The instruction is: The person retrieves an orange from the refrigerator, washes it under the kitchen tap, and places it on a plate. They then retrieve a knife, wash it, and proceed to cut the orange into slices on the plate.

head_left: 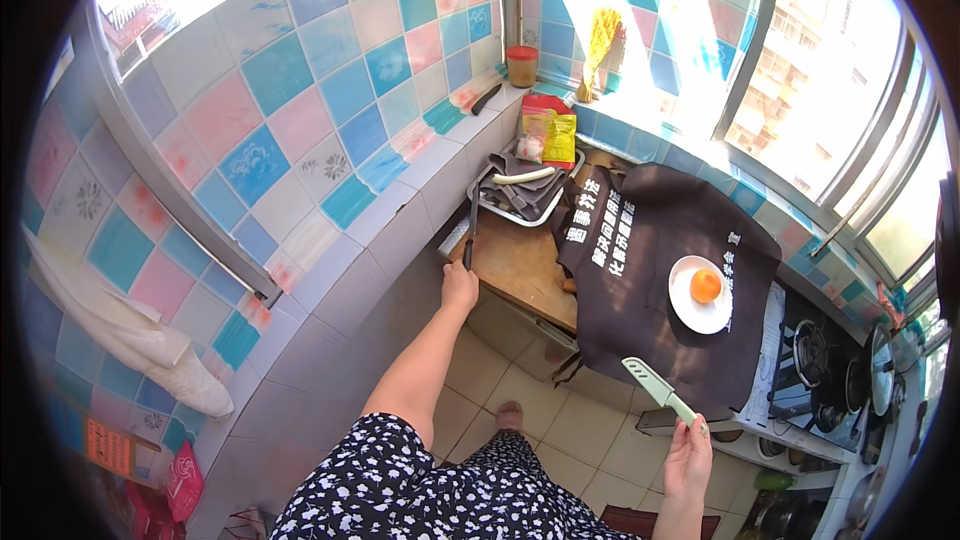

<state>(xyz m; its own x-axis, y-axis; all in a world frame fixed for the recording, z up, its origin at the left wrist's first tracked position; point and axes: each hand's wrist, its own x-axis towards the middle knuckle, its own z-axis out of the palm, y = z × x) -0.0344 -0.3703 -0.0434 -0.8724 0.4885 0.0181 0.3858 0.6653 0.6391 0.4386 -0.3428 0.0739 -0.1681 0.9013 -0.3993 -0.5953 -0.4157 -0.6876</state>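
Note:
At the left end of the counter, my left hand (460,286) is closed around the dark handle of a long, narrow kitchen knife (474,202). The blade points away from me beside the wooden board (512,262). My right hand (688,452), lower right, grips a pale green knife-shaped tool (655,386) with slots in its flat end. That tool is raised in front of a dark apron (640,310) with white printing, spread over the counter. On the apron rests a white plate (684,316) with an orange fruit (705,286) on it.
Behind the board, a metal tray (536,217) holds a grey cloth (520,196) and a pale curved item (523,177). Packets (560,138), a red-lidded jar (521,67) and a yellow brush (602,45) stand farther back. A gas stove (805,360) is at right.

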